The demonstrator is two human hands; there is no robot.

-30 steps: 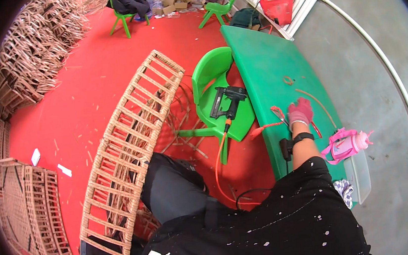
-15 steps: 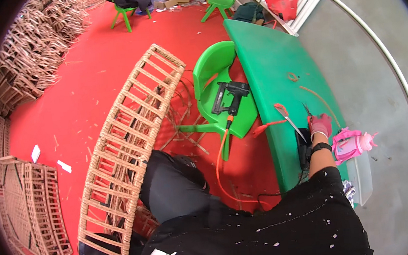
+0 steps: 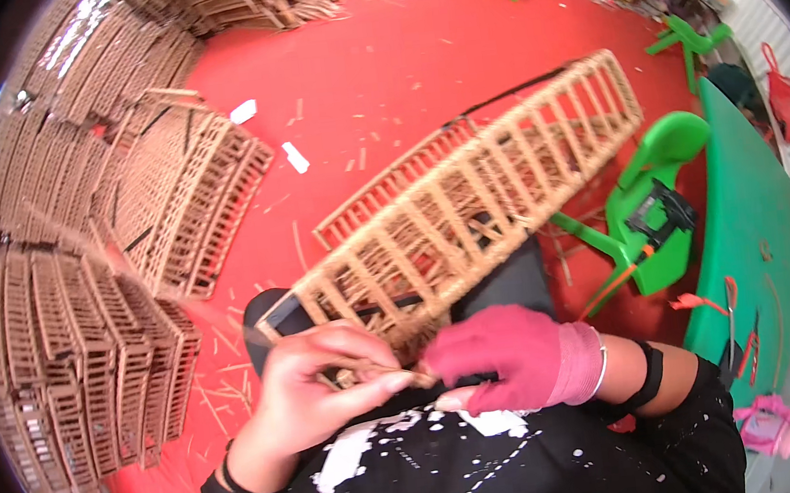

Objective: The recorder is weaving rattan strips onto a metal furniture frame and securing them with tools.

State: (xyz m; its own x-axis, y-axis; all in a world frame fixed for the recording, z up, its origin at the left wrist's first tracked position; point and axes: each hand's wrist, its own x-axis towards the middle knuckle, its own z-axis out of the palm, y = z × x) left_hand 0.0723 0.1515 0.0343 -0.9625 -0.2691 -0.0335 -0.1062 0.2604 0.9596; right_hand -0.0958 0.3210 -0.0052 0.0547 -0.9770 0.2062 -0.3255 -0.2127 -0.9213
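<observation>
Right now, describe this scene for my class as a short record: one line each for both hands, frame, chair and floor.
Left hand: bare, holding a wicker strip
Right hand: in a pink glove, beside the left
Frame: wicker, slanted over the legs
Chair: green, black power tool on its seat
Floor: red, scattered with scraps

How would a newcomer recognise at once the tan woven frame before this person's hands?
Over the bright red floor, find the dark-trousered legs. Across them, beyond the bare left hand and pink-gloved right hand, slants the long, ladder-like woven frame. The tan woven frames at left are stacked; this one lies apart.
</observation>
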